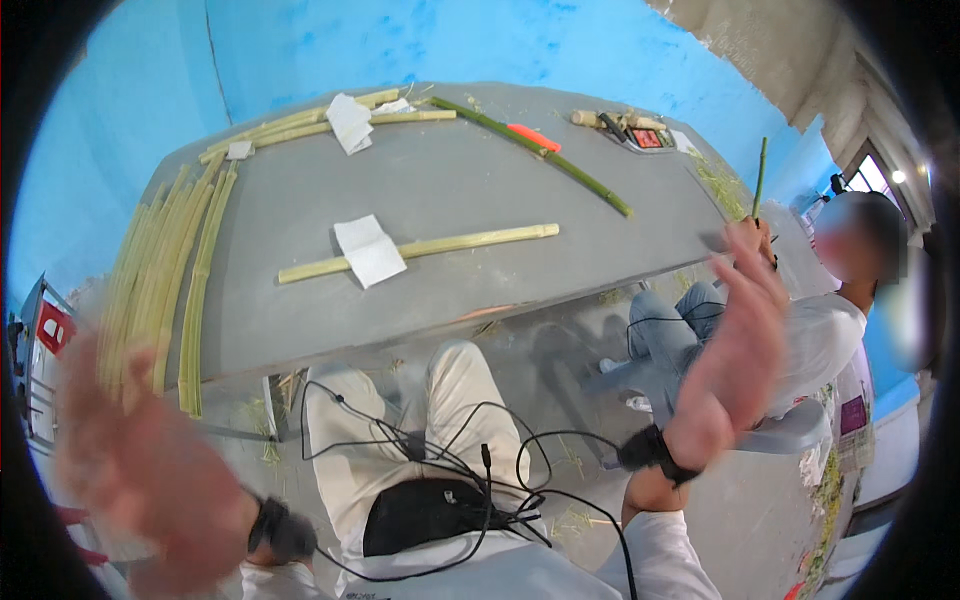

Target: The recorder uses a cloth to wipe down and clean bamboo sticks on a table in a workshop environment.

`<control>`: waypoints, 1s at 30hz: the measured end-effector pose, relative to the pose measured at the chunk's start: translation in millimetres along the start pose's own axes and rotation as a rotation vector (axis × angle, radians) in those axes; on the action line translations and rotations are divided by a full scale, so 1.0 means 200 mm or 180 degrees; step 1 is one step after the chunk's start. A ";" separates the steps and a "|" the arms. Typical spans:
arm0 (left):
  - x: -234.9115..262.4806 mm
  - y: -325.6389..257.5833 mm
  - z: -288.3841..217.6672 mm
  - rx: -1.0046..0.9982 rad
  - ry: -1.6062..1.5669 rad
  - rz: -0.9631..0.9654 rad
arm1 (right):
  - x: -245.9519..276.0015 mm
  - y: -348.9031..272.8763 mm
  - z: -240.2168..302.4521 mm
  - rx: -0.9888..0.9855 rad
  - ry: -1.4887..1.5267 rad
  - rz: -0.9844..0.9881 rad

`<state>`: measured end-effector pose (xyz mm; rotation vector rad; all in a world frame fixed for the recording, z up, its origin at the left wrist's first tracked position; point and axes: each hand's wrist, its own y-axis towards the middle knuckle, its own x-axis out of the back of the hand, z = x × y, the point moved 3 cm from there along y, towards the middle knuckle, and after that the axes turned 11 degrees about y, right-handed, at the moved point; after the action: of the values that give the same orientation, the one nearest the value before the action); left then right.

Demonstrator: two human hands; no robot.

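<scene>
Head view: both hands raised, open, empty. Left hand (pixel 140 480) blurred at lower left, right hand (pixel 735 350) mid-right. Nearest stalk (pixel 420 250) lies center frame on surface (pixel 480 180), under paper (pixel 369 250). Looks between steps; next needs reach fwd.

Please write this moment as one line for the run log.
left hand: raised, empty, blurred | right hand: raised, open, empty | nearest: peeled cane stalk with white paper on grey table | seated person at right
</scene>
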<state>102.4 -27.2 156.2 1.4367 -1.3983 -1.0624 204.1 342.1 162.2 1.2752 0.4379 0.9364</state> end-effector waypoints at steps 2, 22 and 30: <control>-0.18 -0.09 0.29 0.0905 0.0266 0.1303 | -0.04 -0.08 -0.16 -0.0861 -0.0237 0.0638; -0.40 -0.25 1.05 0.0725 0.1774 0.3460 | -0.43 -0.35 -0.87 -0.1352 -0.0416 0.2229; -0.14 -0.19 0.97 0.1145 0.1339 0.3949 | -0.34 -0.39 -0.84 -0.1587 -0.0257 0.2079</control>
<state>-73.6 0.3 64.9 0.6504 -1.7541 0.2727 67.6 391.6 27.7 0.9906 -0.2955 1.4239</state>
